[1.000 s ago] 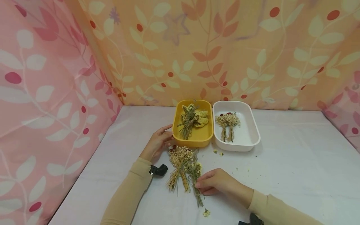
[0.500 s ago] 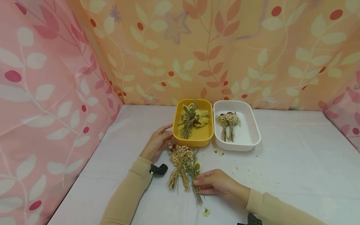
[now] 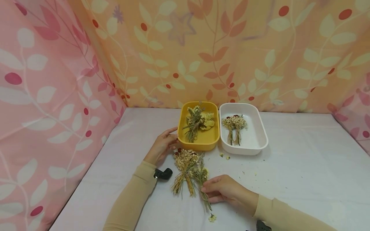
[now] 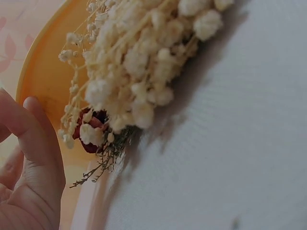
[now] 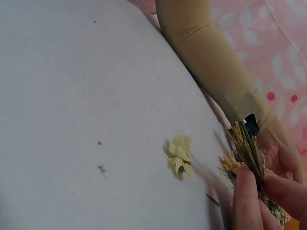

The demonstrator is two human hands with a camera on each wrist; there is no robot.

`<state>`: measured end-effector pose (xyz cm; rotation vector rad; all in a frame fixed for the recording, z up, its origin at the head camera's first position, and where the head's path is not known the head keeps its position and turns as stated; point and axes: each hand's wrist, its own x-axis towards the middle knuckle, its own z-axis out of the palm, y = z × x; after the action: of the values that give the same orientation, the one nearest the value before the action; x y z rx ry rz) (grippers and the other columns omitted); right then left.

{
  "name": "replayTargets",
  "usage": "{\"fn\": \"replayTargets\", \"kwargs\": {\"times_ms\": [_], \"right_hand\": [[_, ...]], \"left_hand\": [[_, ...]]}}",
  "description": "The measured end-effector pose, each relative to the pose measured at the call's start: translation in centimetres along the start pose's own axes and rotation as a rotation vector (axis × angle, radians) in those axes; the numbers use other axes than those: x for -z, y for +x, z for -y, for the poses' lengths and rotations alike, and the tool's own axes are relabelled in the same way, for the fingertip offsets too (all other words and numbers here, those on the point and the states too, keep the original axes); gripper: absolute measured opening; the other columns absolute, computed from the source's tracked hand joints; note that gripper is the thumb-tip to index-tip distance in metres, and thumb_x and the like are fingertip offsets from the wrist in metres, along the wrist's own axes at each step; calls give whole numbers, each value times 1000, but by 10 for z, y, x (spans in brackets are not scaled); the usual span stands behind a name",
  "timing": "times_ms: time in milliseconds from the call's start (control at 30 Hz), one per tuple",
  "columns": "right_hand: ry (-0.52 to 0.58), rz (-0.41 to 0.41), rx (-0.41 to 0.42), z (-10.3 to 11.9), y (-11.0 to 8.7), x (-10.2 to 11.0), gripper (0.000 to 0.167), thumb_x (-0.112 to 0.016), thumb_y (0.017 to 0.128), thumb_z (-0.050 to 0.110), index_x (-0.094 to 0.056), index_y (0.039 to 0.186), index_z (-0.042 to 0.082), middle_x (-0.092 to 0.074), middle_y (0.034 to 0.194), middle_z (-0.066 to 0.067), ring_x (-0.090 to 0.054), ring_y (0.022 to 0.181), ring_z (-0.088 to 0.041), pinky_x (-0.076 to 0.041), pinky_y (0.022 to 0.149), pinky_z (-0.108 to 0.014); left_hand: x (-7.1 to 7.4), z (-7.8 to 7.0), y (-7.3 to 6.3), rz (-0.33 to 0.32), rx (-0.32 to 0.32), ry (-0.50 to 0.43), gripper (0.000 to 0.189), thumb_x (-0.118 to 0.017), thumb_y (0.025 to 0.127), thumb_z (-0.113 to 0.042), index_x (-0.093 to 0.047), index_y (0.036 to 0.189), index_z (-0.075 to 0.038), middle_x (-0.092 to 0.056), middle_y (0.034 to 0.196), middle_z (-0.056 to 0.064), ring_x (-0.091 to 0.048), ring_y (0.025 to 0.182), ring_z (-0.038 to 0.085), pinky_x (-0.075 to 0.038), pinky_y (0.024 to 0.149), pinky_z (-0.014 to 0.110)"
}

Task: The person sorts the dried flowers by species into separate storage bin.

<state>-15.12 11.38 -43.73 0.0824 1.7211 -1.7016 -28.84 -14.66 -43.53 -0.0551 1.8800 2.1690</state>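
Observation:
My right hand [image 3: 225, 189] pinches the tied stems of a small bunch of dried pale-yellow flowers [image 3: 203, 173] between thumb and fingers. In the right wrist view its cut stem ends [image 5: 247, 143] stick out past the fingertips. Just left of it lie bunches of cream dried flowers [image 3: 186, 158] with dark red blooms and straw-coloured stems. My left hand [image 3: 163, 146] rests its fingers at the left side of the yellow box [image 3: 199, 147]. In the left wrist view, cream blossoms [image 4: 139, 62] and a dark red bloom [image 4: 91, 132] hang close in front of the lens.
Inside the yellow box lie yellow dried flower bunches [image 3: 196, 120]. Beside it stands a white box [image 3: 255, 141] with two cream-and-red bunches [image 3: 234, 125]. A loose yellow blossom [image 3: 212, 218] and small crumbs lie on the white cloth [image 3: 303, 160]. Patterned fabric [image 3: 179, 64] rises behind.
The stem ends of the pale-yellow bunch have swung to the right, toward the loose blossom, as the right hand turned slightly. The left hand and both boxes stay put.

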Motion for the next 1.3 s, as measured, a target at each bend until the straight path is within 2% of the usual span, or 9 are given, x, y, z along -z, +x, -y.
{"fn": "replayTargets", "kwargs": {"times_ms": [200, 367, 600, 900, 1100, 1300], "right_hand": [[-13, -14, -4, 0, -9, 3, 32, -73, 88, 9, -68, 116, -7, -73, 86, 2, -68, 75, -7, -62, 71, -28], [-17, 5, -13, -1, -17, 5, 27, -73, 87, 8, -70, 111, -5, -74, 86, 2, -69, 75, -7, -61, 69, -27], [6, 20, 15, 2, -27, 5, 25, -73, 88, 7, -70, 110, -4, -75, 88, 2, -71, 76, -7, -61, 68, -27], [-24, 20, 69, 13, -30, 9, 29, -72, 89, 11, -68, 113, -4, -76, 93, 1, -71, 82, -9, -62, 74, -29], [-22, 15, 96, 23, -31, 13, 34, -72, 89, 11, -66, 118, -6, -76, 101, -5, -72, 85, -11, -62, 77, -30], [-18, 30, 121, 33, -32, 13, 34, -70, 91, 11, -65, 119, -7, -76, 99, -2, -72, 86, -10, -61, 78, -29]], "left_hand": [[0, 0, -1, 1, -2, 1, 47, -61, 100, -20, -51, 146, -20, -62, 99, -1, -63, 81, 7, -50, 59, 17], [0, 0, 0, -8, 3, 2, 46, -61, 100, -19, -52, 145, -21, -61, 99, -1, -64, 81, 8, -51, 59, 17], [0, -1, -1, -22, 8, 3, 46, -62, 100, -20, -52, 145, -22, -62, 98, -1, -63, 80, 8, -50, 58, 17], [-1, -1, -2, -19, 11, -8, 47, -62, 100, -19, -52, 145, -21, -62, 97, -2, -63, 81, 8, -50, 59, 18], [-1, -1, -1, -33, 20, -8, 44, -63, 99, -19, -54, 142, -22, -62, 102, 1, -63, 81, 9, -50, 58, 18], [-1, -1, -1, -30, 12, 10, 44, -61, 100, -18, -53, 143, -22, -61, 104, 1, -63, 82, 8, -50, 58, 17]]}}
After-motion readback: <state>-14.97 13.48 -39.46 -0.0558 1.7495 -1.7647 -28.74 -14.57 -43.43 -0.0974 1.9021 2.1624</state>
